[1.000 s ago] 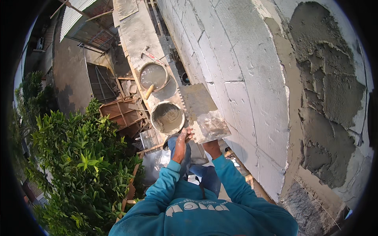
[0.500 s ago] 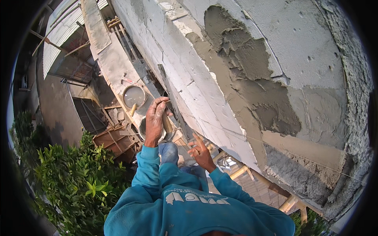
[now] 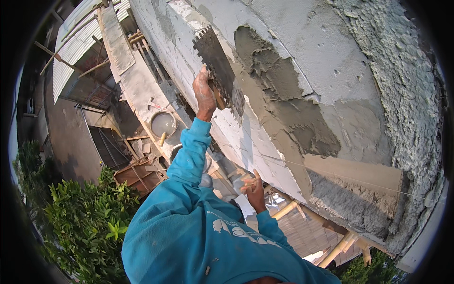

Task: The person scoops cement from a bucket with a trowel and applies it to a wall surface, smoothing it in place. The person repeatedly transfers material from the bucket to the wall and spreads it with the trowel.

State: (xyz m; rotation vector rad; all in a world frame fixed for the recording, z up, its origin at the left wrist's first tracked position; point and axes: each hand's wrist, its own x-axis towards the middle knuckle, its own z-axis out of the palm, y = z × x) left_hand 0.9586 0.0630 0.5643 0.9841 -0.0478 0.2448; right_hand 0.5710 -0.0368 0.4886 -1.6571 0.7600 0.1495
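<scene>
My left hand [image 3: 205,93] is closed round the wooden handle of a notched trowel [image 3: 216,59]. The metal blade has square teeth along an edge and is smeared with grey mortar. It is raised edge-up at the block wall [image 3: 184,61], left of a broad patch of wet mortar [image 3: 283,104]; whether it touches the wall I cannot tell. Lower down, my right hand [image 3: 254,190] is beside the wall's lower edge, index finger stretched out and the others loosely bent, with nothing seen in it.
A round bucket [image 3: 176,127] of grey mix stands on the plank walkway [image 3: 142,85], with a hammer [image 3: 158,106] near it. A thin string [image 3: 340,176] crosses the wall's lower part. Bamboo poles [image 3: 286,209] lie below, and a leafy bush [image 3: 85,217] grows at the lower left.
My left hand has risen away from the buckets to the wall, turning the trowel so its blade shows. My right hand has shifted slightly right and down.
</scene>
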